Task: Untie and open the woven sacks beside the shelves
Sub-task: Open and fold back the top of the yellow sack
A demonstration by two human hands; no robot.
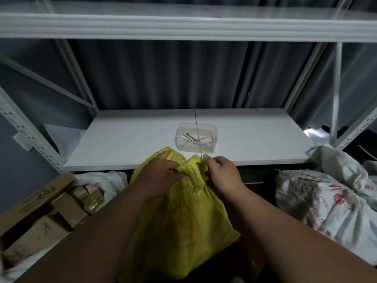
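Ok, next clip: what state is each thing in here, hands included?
Yellow sack: upright, mouth bunched, gripped by both hands.
Tie: thin strip sticking straight up, pinched by the right hand.
Left hand: grips the sack top.
Right hand: pinches the tie at the neck.
Tub: lidless, holds coloured ties.
White sack: lying slumped; mouth unclear.

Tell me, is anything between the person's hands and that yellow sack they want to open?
Nothing visible is. The left hand grips the gathered top of the yellow woven sack, and the right hand pinches a thin grey tie strip rising from its neck. The clear plastic tub sits behind, on the white shelf.
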